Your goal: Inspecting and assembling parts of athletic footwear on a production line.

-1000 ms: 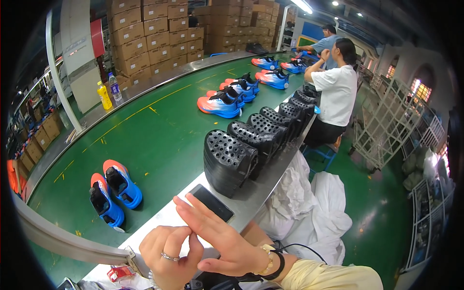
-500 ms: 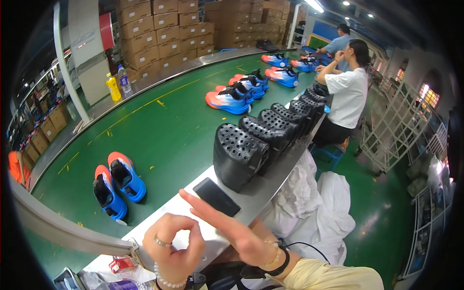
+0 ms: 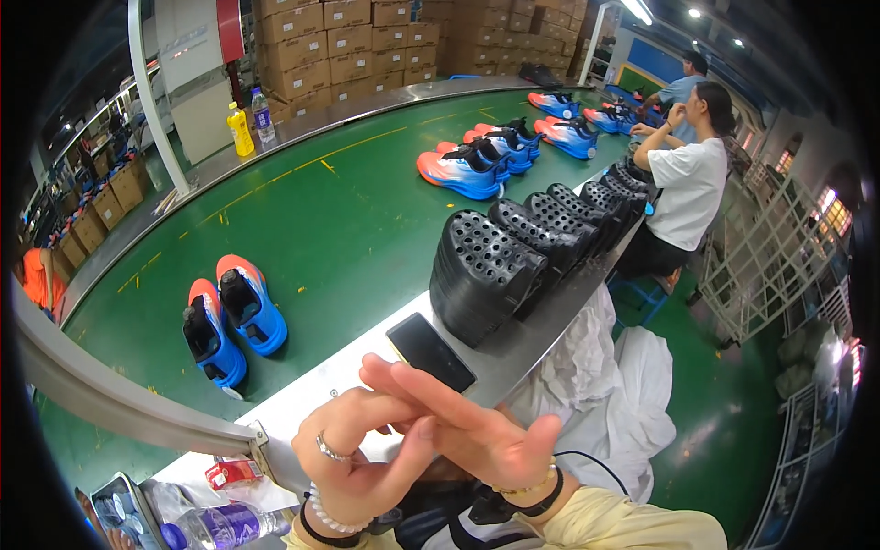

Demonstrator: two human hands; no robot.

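My left hand (image 3: 360, 454), with a ring and a pearl bracelet, curls its fingers against my right hand (image 3: 490, 440) just above the white near edge of the table. Its thumb lies at the right hand's lower edge, and its fingertips are hidden behind that hand. The right hand has its fingers stretched out and its thumb raised, with nothing held. Beyond them a dark phone (image 3: 431, 351) lies flat on the ledge. A row of black perforated shoe-shaped blocks (image 3: 481, 275) stands right of the phone. Blue and orange sneakers (image 3: 249, 307) sit as a pair on the green surface at left.
More sneakers (image 3: 467, 171) stand farther along the green conveyor (image 3: 339, 229). A metal post (image 3: 137, 403) curves up at near left, beside a red packet (image 3: 234, 473) and a plastic bottle (image 3: 225, 527). Two people sit at far right, near a wire rack (image 3: 765, 247).
My two hands have come together, the left's curled fingers now meeting the right. The right thumb has lifted away from its fingers. The view has shifted, so the scene sits farther right.
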